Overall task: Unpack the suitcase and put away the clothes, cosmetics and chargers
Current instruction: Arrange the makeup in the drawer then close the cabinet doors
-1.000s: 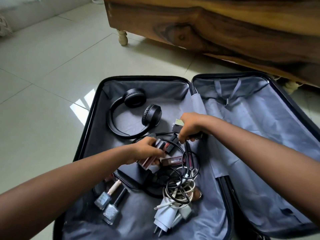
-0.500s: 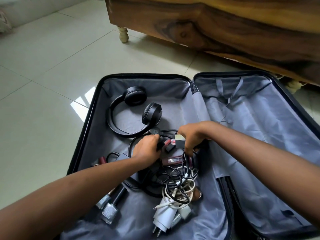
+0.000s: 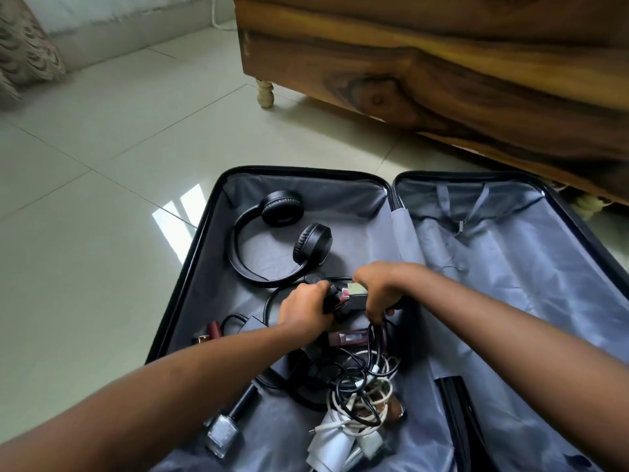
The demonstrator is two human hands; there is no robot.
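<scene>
- Suitcase (image 3: 204,240) lies open flat on the tiled floor (image 3: 102,199), filling the lower centre and lower right of the frame; grey lining in both halves.
- Your left hand (image 3: 303,310) is at frame centre, fingers curled round a bunch of small dark cosmetic tubes (image 3: 340,301), one showing a red end.
- Your right hand (image 3: 381,291) sits just right of it, fingers curled down on a small pale-topped box (image 3: 357,291) and a dark item beneath; can't tell what that item is.
- Both hands nearly touch over the left half.
- Black headphones (image 3: 272,243) lie in the upper part of the left half, apart from the hands.
- Tangle of black and white cables (image 3: 360,390) just below the hands, white charger plug (image 3: 332,444) at bottom centre.
- Nail polish bottle (image 3: 223,434) at lower left of the case.
- Wooden bed frame (image 3: 442,80) across the upper right.
</scene>
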